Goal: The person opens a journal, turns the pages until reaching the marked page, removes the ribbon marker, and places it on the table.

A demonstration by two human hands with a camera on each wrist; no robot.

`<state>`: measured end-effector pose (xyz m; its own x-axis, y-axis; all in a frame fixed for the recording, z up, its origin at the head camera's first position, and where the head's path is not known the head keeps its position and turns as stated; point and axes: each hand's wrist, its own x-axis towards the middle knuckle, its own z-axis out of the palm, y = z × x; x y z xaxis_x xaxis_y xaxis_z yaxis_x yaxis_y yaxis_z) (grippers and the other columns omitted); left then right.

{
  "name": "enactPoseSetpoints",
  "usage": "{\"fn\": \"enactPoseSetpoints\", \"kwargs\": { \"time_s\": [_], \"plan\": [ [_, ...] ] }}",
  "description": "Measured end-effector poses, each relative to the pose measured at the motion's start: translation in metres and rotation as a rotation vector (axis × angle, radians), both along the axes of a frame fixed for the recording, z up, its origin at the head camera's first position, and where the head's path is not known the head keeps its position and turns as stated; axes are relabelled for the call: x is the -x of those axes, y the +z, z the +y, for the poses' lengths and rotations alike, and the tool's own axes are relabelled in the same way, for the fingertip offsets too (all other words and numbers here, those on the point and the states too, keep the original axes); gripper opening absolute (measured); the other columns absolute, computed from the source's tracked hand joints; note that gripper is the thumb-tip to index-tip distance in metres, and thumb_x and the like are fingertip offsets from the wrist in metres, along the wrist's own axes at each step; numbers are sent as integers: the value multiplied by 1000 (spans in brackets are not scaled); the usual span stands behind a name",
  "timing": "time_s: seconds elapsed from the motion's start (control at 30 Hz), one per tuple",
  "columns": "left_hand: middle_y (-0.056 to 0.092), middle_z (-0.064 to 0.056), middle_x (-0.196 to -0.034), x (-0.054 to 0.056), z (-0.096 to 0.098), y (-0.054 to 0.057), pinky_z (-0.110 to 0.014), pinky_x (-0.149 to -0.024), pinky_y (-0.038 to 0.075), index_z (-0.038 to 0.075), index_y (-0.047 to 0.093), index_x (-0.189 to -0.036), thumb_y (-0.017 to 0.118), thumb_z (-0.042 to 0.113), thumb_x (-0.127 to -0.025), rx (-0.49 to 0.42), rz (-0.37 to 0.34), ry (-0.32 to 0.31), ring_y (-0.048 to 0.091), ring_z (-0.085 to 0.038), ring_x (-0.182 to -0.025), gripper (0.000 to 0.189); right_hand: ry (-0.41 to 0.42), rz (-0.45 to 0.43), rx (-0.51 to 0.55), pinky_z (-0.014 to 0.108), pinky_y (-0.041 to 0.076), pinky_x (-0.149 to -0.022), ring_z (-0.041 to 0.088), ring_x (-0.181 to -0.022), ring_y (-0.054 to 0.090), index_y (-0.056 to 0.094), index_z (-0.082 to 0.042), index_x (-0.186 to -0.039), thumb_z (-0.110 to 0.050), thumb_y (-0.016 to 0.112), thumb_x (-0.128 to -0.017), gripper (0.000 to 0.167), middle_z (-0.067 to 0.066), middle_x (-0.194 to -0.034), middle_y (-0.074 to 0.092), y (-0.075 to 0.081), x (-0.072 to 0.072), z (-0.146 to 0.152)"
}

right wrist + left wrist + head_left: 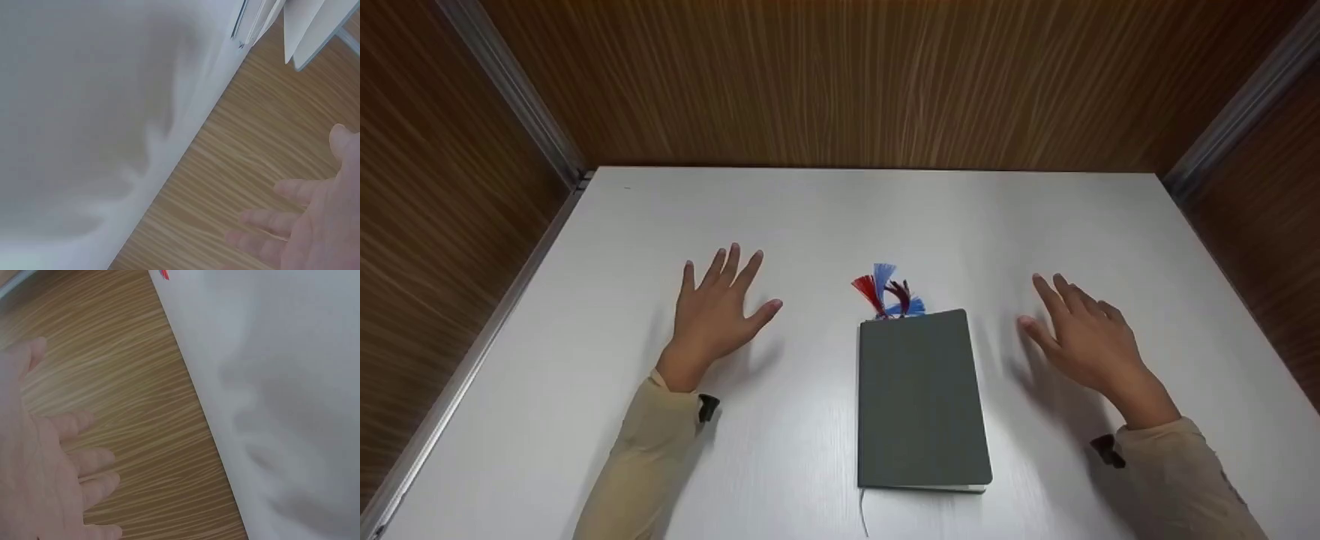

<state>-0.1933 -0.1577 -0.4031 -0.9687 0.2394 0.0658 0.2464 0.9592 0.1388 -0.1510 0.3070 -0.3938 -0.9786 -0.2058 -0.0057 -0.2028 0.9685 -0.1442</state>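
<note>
A dark grey-green notebook [922, 405] lies closed on the white table, its cover slightly raised at the lower right corner. Red [870, 291] and blue tassels [884, 279], with a dark red one [900, 294], stick out from its top edge. To the left of it hovers my left hand [711, 311], palm down with fingers spread. On the other side, my right hand [1087, 337] is held over the table with fingers extended and nothing in it. Both hands are apart from the notebook. In the right wrist view, fanned page edges [304, 25] show at the top.
The white tabletop [780, 210] runs back to a wood-grain panel [840, 82]. Similar panels stand at left [442, 210] and right, with metal strips [510, 82] at the corners. A thin ribbon [862, 514] trails from the notebook's lower edge.
</note>
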Motion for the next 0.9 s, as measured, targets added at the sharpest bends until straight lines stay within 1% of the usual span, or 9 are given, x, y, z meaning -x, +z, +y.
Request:
{"fn": "enactPoseSetpoints", "kwargs": {
  "time_s": [0.17,0.33,0.43,0.6,0.67,0.77,0.83,0.9],
  "plan": [
    [20,-13,-160,-4,9,6,-61,-117,10,25,22,-155,38,72,-89,-46,19,-19,20,-29,-149,82,31,3,23,67,28,-103,51,-135,31,18,-11,-155,-55,34,-101,72,30,-152,27,0,-3,-8],
    [26,-13,-159,-11,18,10,-60,-116,16,24,24,-154,45,72,-86,-82,42,-49,26,-29,-147,87,80,-20,69,65,30,-102,49,-130,40,21,-7,-154,-52,36,-101,70,29,-144,37,0,-10,-19],
    [29,-13,-158,-15,25,10,-60,-116,19,23,26,-154,48,70,-84,-106,61,-82,29,-29,-146,87,121,-40,108,64,31,-102,47,-125,45,24,-5,-152,-48,39,-102,69,28,-139,43,-1,-15,-26],
    [36,-12,-155,-21,36,8,-59,-114,23,24,29,-153,53,68,-83,-163,89,-150,36,-30,-142,86,213,-73,154,59,37,-96,40,-115,52,29,-1,-150,-43,43,-102,64,24,-130,50,-2,-22,-36],
    [38,-11,-154,-23,39,7,-58,-113,26,23,31,-152,55,67,-82,-193,104,-180,39,-31,-140,86,241,-99,181,56,40,-92,36,-109,54,31,-1,-149,-41,44,-102,63,22,-125,53,-3,-24,-39],
    [40,-11,-153,-27,45,7,-58,-112,28,22,33,-152,57,66,-81,-236,98,-218,42,-32,-138,86,276,-160,230,50,44,-88,30,-106,56,31,-1,-149,-40,45,-102,63,18,-120,55,-4,-26,-41],
    [41,-10,-152,-30,49,6,-58,-111,29,23,33,-152,57,65,-81,-263,82,-239,43,-32,-137,86,294,-209,271,44,46,-85,26,-104,57,29,-1,-150,-39,45,-102,63,15,-119,55,-5,-28,-41],
    [41,-9,-153,-33,51,4,-58,-111,30,23,32,-152,58,65,-81,-300,47,-251,43,-32,-137,86,316,-256,306,37,48,-80,22,-101,57,28,-1,-150,-38,45,-102,63,12,-118,55,-7,-29,-40]
  ]
}}
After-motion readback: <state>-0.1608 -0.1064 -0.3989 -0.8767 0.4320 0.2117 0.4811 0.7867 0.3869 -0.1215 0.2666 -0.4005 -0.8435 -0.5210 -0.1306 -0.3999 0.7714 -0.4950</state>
